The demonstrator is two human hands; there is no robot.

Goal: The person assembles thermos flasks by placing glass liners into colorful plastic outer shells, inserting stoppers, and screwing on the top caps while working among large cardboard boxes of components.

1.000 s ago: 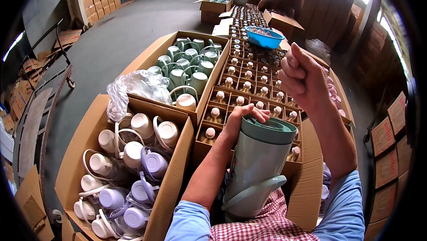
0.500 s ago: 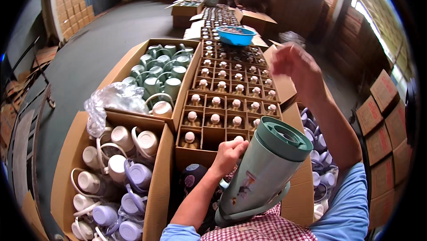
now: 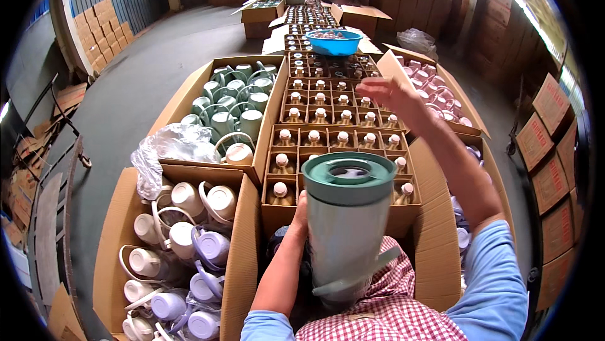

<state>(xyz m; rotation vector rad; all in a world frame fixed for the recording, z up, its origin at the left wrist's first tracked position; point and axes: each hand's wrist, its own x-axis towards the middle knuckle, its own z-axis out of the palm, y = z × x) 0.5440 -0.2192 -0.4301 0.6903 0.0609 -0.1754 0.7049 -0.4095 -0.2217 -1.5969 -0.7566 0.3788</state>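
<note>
1. The left hand [image 3: 301, 210] held the green flask [image 3: 348, 234] at its left side.
2. The flask stood nearly upright before the checked cloth [image 3: 384, 323].
3. The right hand [image 3: 389, 96], fingers apparently loosely spread, was raised above the bottles [image 3: 320, 115].

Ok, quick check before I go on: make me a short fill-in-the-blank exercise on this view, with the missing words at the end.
1. The left hand is beside the flask, and the raised hand is the person's ____ one.
2. The colour of the flask's lid is ____.
3. The basin beyond the nearer bottles is ____.
4. The near left box holds white pieces and ____ ones.

Missing words: right; green; blue; purple.
</note>
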